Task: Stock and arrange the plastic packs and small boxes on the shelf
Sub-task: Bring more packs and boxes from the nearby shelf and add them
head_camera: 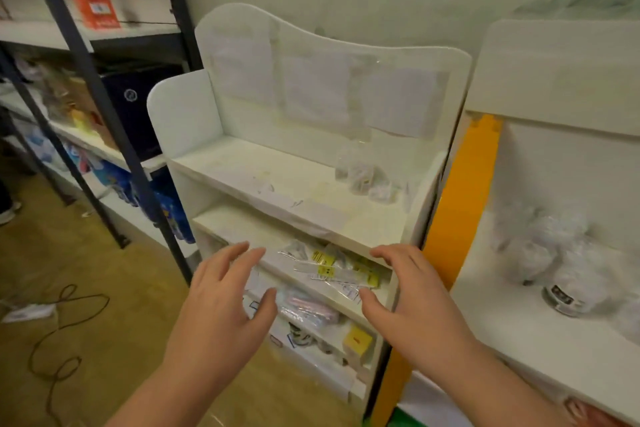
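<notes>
A white display shelf [301, 204] with several tiers stands in front of me. Clear plastic packs with yellow labels [332, 269] lie in a loose heap on its second tier. One tier lower lie pinkish plastic packs [308, 308] and a small yellow box [358, 340]. Clear packs [360, 173] sit at the back right of the top tier. My left hand [225, 298] hovers with spread fingers just left of the yellow-labelled packs. My right hand [412, 295] hovers with spread fingers just right of them. Neither hand holds anything.
A dark metal rack [86, 80] with blue packs and boxes stands to the left. To the right is a second white unit [554, 333] with plastic-wrapped items and an orange side panel [460, 204]. A dark cable [65, 322] lies on the wooden floor.
</notes>
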Available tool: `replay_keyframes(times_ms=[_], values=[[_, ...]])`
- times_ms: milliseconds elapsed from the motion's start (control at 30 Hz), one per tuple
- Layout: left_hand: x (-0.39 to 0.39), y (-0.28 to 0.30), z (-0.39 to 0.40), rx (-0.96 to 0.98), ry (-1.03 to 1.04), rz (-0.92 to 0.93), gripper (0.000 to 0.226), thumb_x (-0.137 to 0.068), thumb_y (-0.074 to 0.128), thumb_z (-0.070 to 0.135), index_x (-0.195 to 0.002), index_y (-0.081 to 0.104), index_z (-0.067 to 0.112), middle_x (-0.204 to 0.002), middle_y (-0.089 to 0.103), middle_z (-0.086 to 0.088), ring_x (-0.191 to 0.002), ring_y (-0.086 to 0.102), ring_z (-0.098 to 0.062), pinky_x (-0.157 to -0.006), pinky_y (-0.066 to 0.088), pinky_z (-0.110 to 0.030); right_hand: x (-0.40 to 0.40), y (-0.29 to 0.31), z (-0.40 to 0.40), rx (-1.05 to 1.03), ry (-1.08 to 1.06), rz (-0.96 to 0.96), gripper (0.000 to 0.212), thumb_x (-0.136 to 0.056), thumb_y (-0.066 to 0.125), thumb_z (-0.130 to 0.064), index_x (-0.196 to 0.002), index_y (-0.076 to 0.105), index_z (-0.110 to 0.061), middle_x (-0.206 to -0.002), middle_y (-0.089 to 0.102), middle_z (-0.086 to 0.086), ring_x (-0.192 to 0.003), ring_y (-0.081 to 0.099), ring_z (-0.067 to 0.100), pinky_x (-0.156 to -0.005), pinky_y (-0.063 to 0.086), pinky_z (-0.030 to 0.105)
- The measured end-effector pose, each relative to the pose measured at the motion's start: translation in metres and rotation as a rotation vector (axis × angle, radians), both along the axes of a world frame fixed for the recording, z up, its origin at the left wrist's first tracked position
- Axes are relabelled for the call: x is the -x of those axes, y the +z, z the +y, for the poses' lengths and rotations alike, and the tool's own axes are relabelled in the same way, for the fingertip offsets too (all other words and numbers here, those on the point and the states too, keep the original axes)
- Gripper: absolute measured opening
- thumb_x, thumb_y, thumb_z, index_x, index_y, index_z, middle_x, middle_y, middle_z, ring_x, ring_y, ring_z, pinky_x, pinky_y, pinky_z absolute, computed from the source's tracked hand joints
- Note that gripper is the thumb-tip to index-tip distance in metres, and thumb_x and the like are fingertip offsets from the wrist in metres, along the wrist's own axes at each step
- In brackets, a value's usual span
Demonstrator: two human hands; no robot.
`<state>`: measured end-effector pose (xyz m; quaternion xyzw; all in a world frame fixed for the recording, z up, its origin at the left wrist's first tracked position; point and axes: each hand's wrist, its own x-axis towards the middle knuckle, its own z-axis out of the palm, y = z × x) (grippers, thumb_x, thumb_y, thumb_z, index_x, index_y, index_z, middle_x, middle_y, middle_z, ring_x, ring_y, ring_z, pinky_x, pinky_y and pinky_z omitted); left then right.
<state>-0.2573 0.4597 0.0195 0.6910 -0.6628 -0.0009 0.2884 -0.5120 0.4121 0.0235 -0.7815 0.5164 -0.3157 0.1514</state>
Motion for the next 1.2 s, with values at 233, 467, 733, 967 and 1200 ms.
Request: replay_keyframes(times_ms=[233, 467, 733, 967, 1200], values=[[-0.021, -0.009, -0.073, -0.006, -0.166, 0.060, 0.057, -0.087, 0.056, 0.049, -0.141, 0.043, 0.037, -0.142, 0.033, 0.021, -0.132, 0.022, 0.003, -0.099, 0.044, -0.029, -0.034, -0.010, -0.020, -0.035, -0.098, 0.016, 0.049, -0.079, 0.043, -0.063, -0.126, 0.037, -0.051, -0.119, 0.033, -0.038, -0.120, 0.033, -0.015, -0.090, 0.030, 0.005], [-0.015, -0.019, -0.166, -0.010, -0.275, 0.060, 0.057, -0.088, 0.057, 0.047, -0.142, 0.041, 0.038, -0.145, 0.032, 0.019, -0.136, 0.023, -0.001, -0.102, 0.031, -0.022, -0.055, -0.032, -0.094, -0.044, -0.189, -0.077, 0.047, -0.081, 0.048, -0.059, -0.126, 0.037, -0.051, -0.122, 0.030, -0.039, -0.121, 0.032, -0.014, -0.088, 0.029, 0.004], [-0.052, -0.005, -0.269, -0.001, -0.294, -0.029, 0.058, -0.086, 0.062, 0.043, -0.141, 0.045, 0.034, -0.144, 0.039, 0.014, -0.135, 0.030, -0.009, -0.102, 0.030, -0.026, -0.094, -0.035, -0.191, -0.091, -0.230, -0.159, 0.048, -0.082, 0.047, -0.053, -0.129, 0.038, -0.046, -0.124, 0.028, -0.036, -0.121, 0.029, -0.016, -0.086, 0.028, -0.001], [-0.029, -0.029, -0.362, -0.062, -0.470, 0.076, 0.063, -0.083, 0.066, 0.038, -0.141, 0.044, 0.031, -0.142, 0.042, 0.005, -0.131, 0.037, -0.015, -0.103, 0.032, -0.027, -0.095, -0.050, -0.218, -0.132, -0.406, -0.127, 0.055, -0.075, 0.045, -0.056, -0.127, 0.046, -0.040, -0.126, 0.033, -0.027, -0.122, 0.036, -0.004, -0.088, 0.028, 0.004], [-0.009, -0.064, -0.453, -0.212, -0.641, 0.193, 0.078, -0.081, 0.068, 0.035, -0.150, 0.031, 0.031, -0.137, 0.039, -0.003, -0.121, 0.046, -0.021, -0.097, 0.041, -0.029, -0.097, -0.067, -0.233, -0.178, -0.676, -0.179, 0.047, -0.080, 0.071, -0.030, -0.123, 0.052, -0.035, -0.123, 0.043, -0.019, -0.117, 0.049, 0.009, -0.097, 0.041, 0.027]])
